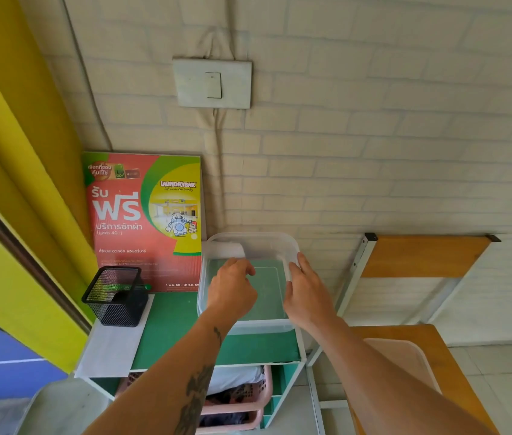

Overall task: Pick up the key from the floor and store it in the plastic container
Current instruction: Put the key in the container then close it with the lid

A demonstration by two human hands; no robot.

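A clear plastic container (248, 324) stands on the green top of a small shelf unit, against the brick wall. A white clip flap (225, 249) sticks up at its far left corner. My left hand (231, 291) hovers over the container's left half with fingers curled down and inward; what they hold, if anything, is hidden. My right hand (306, 296) rests on the container's right rim, fingers over the edge. No key is visible anywhere, neither in the container nor on the floor.
A black mesh pen holder (115, 296) sits on white paper at the shelf's left. A red-green laundry poster (145, 221) leans on the wall behind. A pink basket (242, 400) fills the shelf below. A wooden chair (421, 356) stands close on the right.
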